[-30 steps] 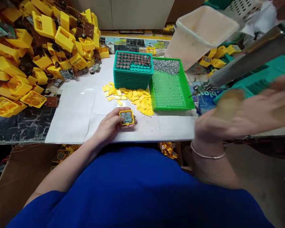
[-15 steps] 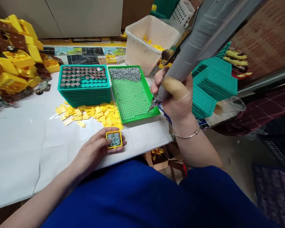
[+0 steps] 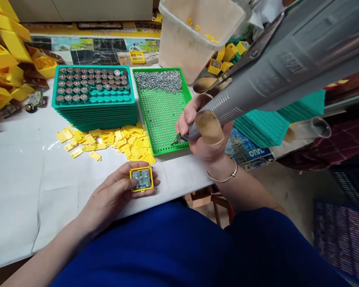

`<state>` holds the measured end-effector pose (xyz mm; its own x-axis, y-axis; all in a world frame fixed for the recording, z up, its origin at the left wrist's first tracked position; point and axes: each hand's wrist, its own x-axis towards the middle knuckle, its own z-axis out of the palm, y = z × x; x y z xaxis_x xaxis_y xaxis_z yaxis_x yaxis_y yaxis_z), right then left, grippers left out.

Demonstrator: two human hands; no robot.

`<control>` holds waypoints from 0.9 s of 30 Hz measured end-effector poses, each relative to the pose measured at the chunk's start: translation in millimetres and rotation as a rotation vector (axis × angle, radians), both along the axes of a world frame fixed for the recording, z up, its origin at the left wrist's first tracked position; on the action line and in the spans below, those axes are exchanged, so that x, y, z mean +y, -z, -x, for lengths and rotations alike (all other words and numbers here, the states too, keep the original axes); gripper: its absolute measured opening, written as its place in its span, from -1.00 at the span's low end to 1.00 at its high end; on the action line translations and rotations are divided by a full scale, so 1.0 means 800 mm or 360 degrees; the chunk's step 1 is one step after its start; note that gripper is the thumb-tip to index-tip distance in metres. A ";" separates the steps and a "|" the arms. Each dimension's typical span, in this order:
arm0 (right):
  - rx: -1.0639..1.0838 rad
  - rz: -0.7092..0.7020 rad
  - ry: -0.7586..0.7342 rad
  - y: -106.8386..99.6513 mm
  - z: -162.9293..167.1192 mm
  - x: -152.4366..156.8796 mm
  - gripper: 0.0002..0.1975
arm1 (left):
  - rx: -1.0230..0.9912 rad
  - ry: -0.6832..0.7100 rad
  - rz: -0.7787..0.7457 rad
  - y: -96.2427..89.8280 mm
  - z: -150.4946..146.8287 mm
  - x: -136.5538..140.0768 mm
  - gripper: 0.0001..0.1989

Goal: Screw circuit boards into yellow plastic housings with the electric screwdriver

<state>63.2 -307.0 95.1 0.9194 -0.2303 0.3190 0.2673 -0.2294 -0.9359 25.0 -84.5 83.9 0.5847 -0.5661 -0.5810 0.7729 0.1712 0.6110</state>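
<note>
Near the table's front edge, my left hand (image 3: pixel 115 189) holds a small square yellow case (image 3: pixel 141 179) between thumb and fingers. A circuit board shows in its open top. My right hand (image 3: pixel 208 131) is wrapped round a grey electric screwdriver (image 3: pixel 245 87), with finger covers on some fingertips. The tool slants down to the left, and its tip is over the lower right part of a green perforated tray (image 3: pixel 164 115). A heap of small silver screws (image 3: pixel 158 81) lies at the tray's far end. Whether a screw is on the tip I cannot tell.
Loose yellow plastic pieces (image 3: pixel 107 141) lie in front of a stack of teal trays (image 3: pixel 94 115) holding round metal parts. Yellow cases (image 3: pixel 6 71) are piled at the left. A white bin (image 3: pixel 182 44) stands behind the green tray, with more teal trays (image 3: pixel 260 125) at the right.
My right hand has brought the screwdriver left and lower, tilting it flatter over the green tray. The view has shifted closer. My left hand keeps its hold on the yellow case.
</note>
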 end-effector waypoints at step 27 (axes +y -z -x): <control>-0.0157 -0.0412 -0.0419 -0.045 0.041 0.084 -0.51 | -0.0060 -0.0160 0.0068 -0.007 0.005 -0.010 -0.61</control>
<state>30.4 -239.9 130.8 0.9255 -0.0749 0.3713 0.3775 0.0995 -0.9207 21.0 -92.8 89.4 0.6607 -0.5276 -0.5340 0.7272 0.2732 0.6298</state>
